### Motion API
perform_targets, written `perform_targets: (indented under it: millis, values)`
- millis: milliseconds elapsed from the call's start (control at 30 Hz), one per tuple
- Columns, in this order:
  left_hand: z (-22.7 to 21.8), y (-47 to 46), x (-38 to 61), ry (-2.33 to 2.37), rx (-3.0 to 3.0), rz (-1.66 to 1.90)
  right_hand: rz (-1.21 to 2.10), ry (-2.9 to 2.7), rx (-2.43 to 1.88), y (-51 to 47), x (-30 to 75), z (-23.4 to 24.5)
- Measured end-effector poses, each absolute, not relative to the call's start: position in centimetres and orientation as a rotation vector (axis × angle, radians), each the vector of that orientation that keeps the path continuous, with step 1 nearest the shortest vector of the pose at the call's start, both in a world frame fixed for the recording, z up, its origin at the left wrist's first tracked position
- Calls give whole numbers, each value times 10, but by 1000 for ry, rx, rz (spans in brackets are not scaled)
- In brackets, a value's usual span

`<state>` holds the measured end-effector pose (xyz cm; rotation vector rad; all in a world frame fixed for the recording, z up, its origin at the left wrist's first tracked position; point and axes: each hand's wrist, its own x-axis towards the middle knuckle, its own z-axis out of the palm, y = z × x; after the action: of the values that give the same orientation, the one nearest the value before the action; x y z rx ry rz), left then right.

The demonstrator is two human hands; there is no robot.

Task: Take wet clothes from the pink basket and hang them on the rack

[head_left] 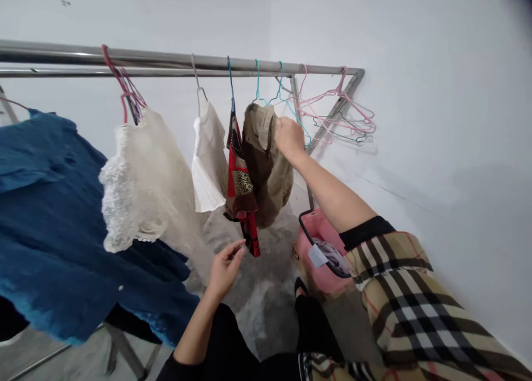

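My right hand (290,138) is closed on the upper edge of an olive-brown garment (270,176), which hangs below two light-blue wire hangers (257,81) on the metal rail (166,59). Its fingertips are partly hidden by the cloth. Lower down, my left hand (224,267) holds nothing; its thumb and fingers are apart, close to the bottom tip of a red, black and brown patterned garment (241,187). That garment hangs from a darker blue hanger just left of the olive-brown one. A white knitted top (209,159) is the neighbour farther left.
A cream lace and tulle dress (145,170) and a large blue garment (50,203) hang at left. Several pink hangers (328,101) crowd the rail's right end by the wall. A pink basket (318,231) with cloth inside stands on the floor, lower right.
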<state>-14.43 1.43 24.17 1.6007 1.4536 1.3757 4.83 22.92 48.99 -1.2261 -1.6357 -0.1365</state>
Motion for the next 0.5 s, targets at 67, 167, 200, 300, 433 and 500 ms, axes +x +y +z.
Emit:
perform_targets:
  millis: [67,167,200,300,433,500]
  values:
    - [235,20,-139,1448,1598,1340,-101,-1712,-1175,222,51,469]
    - [225,30,-127,1441,1604,1274,-65,-1744,-1014,210,65,417]
    - [222,33,-123,1436,1609,1255,-49,-1733,-971,204,71,393]
    - [211,43,-108,1428,1635,1183,47,-1714,-1008,178,95,302]
    - [196,58,-89,1458,1666,1050,385,-1840,-1739,137,151,168]
    - [189,66,-79,1475,1677,988,521,-1784,-2010,123,189,116]
